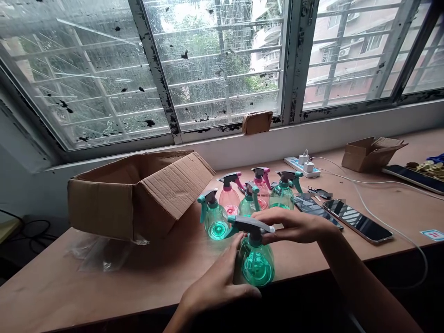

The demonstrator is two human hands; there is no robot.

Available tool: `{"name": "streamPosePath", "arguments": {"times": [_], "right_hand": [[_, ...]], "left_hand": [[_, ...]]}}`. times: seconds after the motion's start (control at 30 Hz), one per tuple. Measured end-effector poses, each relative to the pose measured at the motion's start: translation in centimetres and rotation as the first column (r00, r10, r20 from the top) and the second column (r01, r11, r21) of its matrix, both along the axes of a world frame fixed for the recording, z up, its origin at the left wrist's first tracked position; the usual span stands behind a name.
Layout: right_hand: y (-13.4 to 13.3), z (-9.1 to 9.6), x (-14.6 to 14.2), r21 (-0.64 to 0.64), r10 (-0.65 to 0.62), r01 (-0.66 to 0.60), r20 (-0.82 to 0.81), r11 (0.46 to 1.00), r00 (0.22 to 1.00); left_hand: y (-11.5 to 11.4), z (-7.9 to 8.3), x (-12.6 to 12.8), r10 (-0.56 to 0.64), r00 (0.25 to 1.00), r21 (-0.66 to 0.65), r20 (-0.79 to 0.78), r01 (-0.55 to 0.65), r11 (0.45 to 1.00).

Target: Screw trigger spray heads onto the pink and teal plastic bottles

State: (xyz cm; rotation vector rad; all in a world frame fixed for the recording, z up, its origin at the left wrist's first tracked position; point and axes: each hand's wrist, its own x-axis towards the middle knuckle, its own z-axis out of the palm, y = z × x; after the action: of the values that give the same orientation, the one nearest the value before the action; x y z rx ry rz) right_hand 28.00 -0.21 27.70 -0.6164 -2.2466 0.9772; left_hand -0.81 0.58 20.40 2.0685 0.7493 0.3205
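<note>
A green see-through spray bottle (257, 266) with a grey and teal trigger head stands upright at the table's front edge, between my hands. My left hand (218, 282) is curved round the lower left side of this bottle, thumb towards me. With its fingers closed about the neck and the back of the trigger head, my right hand (294, 225) grips it from the right. Just behind are several more spray bottles: a green one (215, 222) on the left, a pink one (229, 200), another green one (281, 196) on the right, and others partly hidden.
An open cardboard box (100, 208) lies left, with clear plastic bags (104, 256) below it. Phones (359, 222), keys (321, 193), a power strip (301, 166) and a white cable (364, 199) lie right. A smaller box (369, 155) sits farther back, under the windows.
</note>
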Motion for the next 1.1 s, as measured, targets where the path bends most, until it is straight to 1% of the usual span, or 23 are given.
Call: {"name": "streamPosePath", "arguments": {"times": [0.07, 0.17, 0.23, 0.43, 0.53, 0.6, 0.73, 0.8, 0.9, 1.03, 1.1], "right_hand": [[-0.1, 0.0, -0.2, -0.033, -0.031, 0.031, 0.010, 0.999, 0.999], [-0.4, 0.2, -0.5, -0.079, -0.056, 0.061, 0.060, 0.995, 0.997], [-0.4, 0.3, -0.7, -0.091, -0.060, 0.068, 0.086, 0.994, 0.995], [-0.3, 0.1, -1.5, 0.002, -0.072, 0.072, 0.086, 0.997, 0.994], [-0.4, 0.2, -2.1, 0.008, -0.060, 0.060, 0.092, 0.998, 0.994], [-0.6, 0.4, -2.3, 0.026, -0.085, 0.083, 0.120, 0.996, 0.989], [-1.7, 1.0, -1.5, 0.062, -0.148, 0.137, 0.242, 0.989, 0.959], [-2.5, 1.4, -0.7, 0.047, -0.161, 0.154, 0.306, 0.987, 0.938], [-3.5, 1.7, 0.2, 0.025, -0.194, 0.199, 0.358, 0.980, 0.913], [-3.5, 1.4, 0.0, 0.050, -0.256, 0.255, 0.339, 0.966, 0.905], [-2.8, 1.0, -0.5, 0.055, -0.225, 0.219, 0.273, 0.974, 0.935]], "left_hand": [[0.1, 0.0, 0.1, -0.008, 1.000, -0.004, 0.007, 0.008, 1.000], [0.2, 0.3, 0.3, -0.073, 0.995, 0.034, 0.072, 0.070, 0.997], [0.3, 0.4, 0.4, -0.094, 0.991, 0.053, 0.099, 0.089, 0.995], [0.6, -0.1, 0.3, -0.083, 0.994, 0.059, 0.072, 0.079, 0.995], [0.7, -0.3, 0.4, -0.075, 0.993, 0.057, 0.091, 0.070, 0.996], [0.7, -0.3, 0.5, -0.073, 0.992, 0.050, 0.104, 0.068, 0.996], [0.5, 0.3, 0.6, -0.063, 0.989, 0.031, 0.132, 0.060, 0.998], [0.3, 0.6, 0.7, -0.058, 0.988, 0.014, 0.144, 0.056, 0.998], [0.1, 0.8, 0.7, -0.055, 0.987, -0.004, 0.153, 0.056, 0.998], [0.1, 0.6, 0.8, -0.064, 0.986, 0.002, 0.156, 0.064, 0.998], [0.3, 0.3, 0.7, -0.047, 0.989, 0.015, 0.140, 0.046, 0.999]]}}
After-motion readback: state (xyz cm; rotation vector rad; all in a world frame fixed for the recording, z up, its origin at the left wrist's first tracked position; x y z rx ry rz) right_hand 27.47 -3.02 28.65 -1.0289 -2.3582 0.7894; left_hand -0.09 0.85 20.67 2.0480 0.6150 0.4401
